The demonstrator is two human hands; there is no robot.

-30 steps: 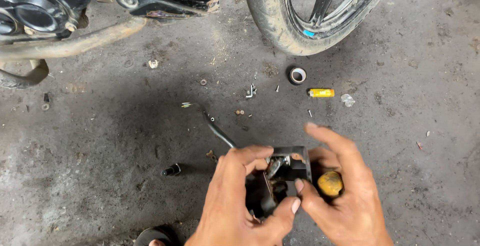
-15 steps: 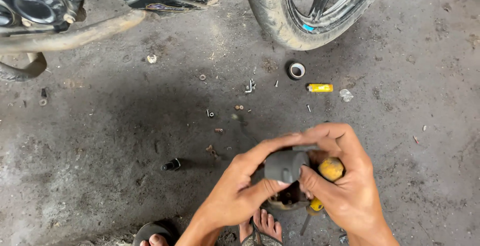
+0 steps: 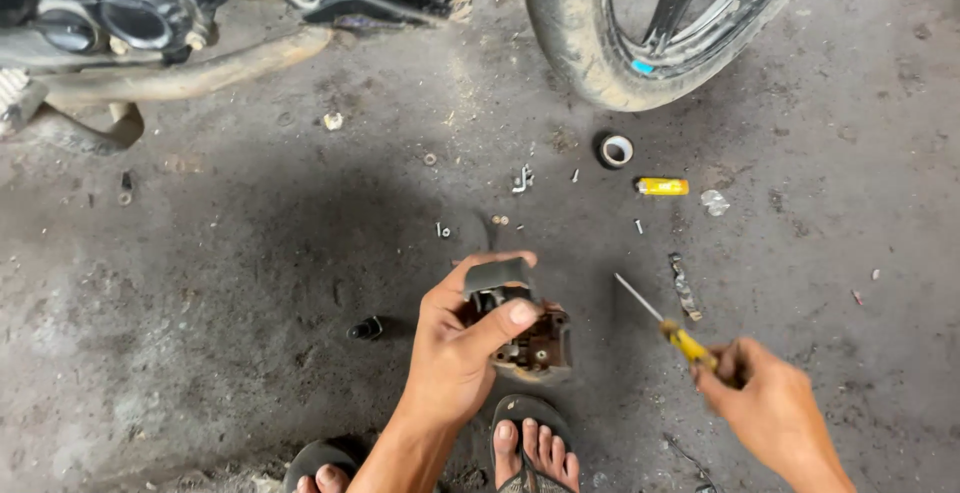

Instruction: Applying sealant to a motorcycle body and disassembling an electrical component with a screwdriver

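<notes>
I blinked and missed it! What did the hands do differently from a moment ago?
The right hand let go of the greasy metal part and swung out rightward, carrying the yellow screwdriver. The left hand keeps holding the part alone. The lighter and wheel stayed put.

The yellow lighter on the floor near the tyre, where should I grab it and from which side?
Pinch the lighter across its long sides, coming straight down from above. It lies flat on the concrete floor, lengthwise left to right, with bare floor around it. The roll of tape sits apart from it.

Lighter (image 3: 662,187) right of ring (image 3: 615,150)
</notes>
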